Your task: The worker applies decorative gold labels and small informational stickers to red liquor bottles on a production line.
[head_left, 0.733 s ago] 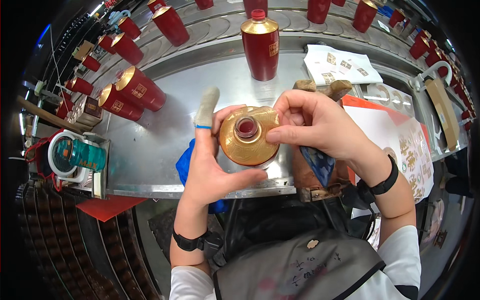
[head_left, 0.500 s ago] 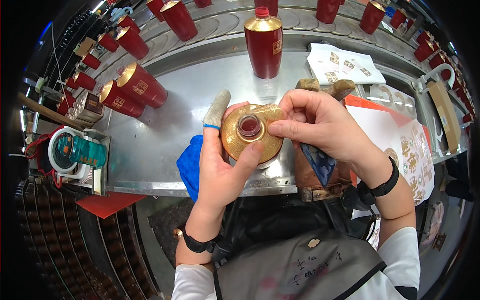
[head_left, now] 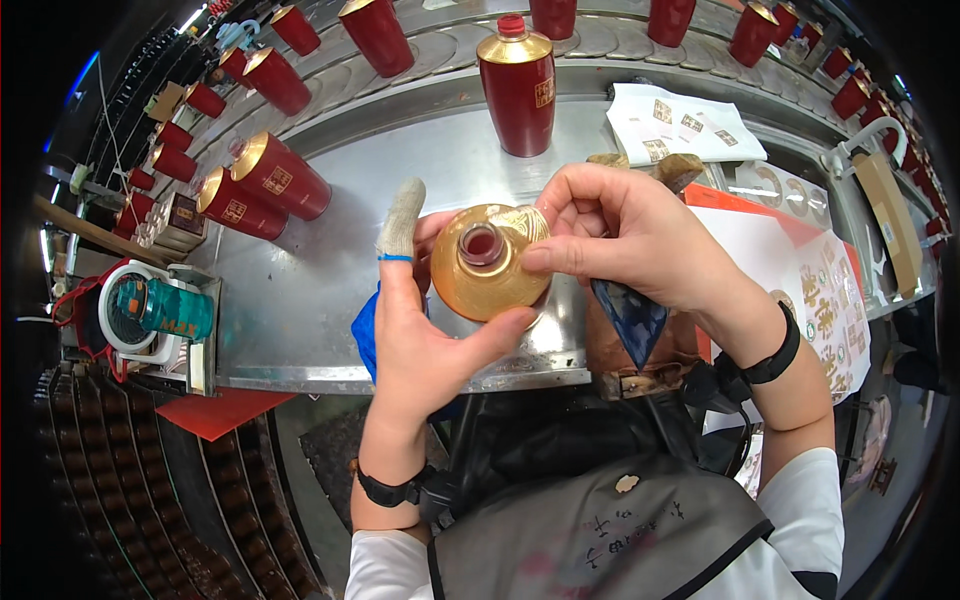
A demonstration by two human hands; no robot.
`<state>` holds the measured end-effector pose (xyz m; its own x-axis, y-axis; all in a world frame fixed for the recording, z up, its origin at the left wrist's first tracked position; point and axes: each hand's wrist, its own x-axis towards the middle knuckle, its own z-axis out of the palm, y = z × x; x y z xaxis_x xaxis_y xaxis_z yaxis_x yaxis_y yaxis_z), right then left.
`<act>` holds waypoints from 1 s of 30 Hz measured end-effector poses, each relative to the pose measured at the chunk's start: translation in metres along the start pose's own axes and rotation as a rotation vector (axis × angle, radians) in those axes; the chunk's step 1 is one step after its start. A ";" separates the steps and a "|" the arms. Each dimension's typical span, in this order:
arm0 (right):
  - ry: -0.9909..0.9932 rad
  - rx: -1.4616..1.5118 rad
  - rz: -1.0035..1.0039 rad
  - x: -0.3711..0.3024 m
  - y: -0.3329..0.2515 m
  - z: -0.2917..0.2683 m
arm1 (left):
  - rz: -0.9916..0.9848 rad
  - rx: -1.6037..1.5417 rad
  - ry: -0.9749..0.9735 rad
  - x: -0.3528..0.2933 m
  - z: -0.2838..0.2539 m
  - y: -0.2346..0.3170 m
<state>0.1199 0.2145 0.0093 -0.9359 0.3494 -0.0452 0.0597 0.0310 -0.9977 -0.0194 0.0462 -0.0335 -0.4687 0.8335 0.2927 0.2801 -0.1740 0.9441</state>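
A bottle (head_left: pixel 490 290) with a gold shoulder and an uncapped round neck is in front of me, seen from above. My left hand (head_left: pixel 425 350) is closed round its left side, thumb at the near edge and fingers partly hidden behind it. A pale finger cot with a blue band covers the raised index finger. My right hand (head_left: pixel 620 235) pinches a patterned gold film (head_left: pixel 515 225) at the bottle's upper right. Most of the shoulder toward me shows smooth gold. Beyond it stands a capped red bottle (head_left: pixel 517 100). Blue cloth (head_left: pixel 364 335) shows beside my left hand.
Two red bottles (head_left: pixel 285 180) stand at the left of the metal table. A conveyor (head_left: pixel 450 50) carries several more at the back. On the right lie label sheets (head_left: pixel 830 300) and a white cloth (head_left: pixel 680 125). A dark blue pointed piece (head_left: pixel 632 325) hangs by a brown block (head_left: pixel 605 350).
The bottle has tilted and shifted slightly left with my left hand. The patterned gold that ringed the neck now shows only near my right fingers; smooth gold is bared elsewhere.
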 end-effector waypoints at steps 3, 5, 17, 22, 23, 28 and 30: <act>0.003 -0.026 0.018 -0.001 -0.002 0.000 | 0.021 -0.170 -0.062 0.003 -0.004 -0.001; 0.021 -0.032 0.021 -0.001 0.001 0.001 | -0.036 -0.287 -0.029 0.001 0.002 0.001; 0.039 -0.006 -0.001 0.003 0.007 0.001 | -0.122 -0.441 0.033 -0.001 0.017 0.004; 0.038 0.013 -0.042 0.001 0.001 0.002 | 0.029 0.241 0.109 -0.003 0.017 -0.002; 0.038 -0.019 -0.057 0.000 -0.001 0.001 | 0.031 0.243 0.105 -0.002 0.014 -0.001; 0.011 -0.005 -0.073 0.000 0.001 0.000 | 0.039 0.028 0.023 0.002 0.002 0.000; 0.004 -0.041 -0.063 -0.002 0.005 -0.001 | 0.047 -0.147 -0.087 0.002 -0.003 -0.006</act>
<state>0.1225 0.2144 0.0048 -0.9369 0.3492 0.0184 0.0145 0.0915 -0.9957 -0.0240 0.0474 -0.0380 -0.3815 0.8638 0.3290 0.1713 -0.2837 0.9435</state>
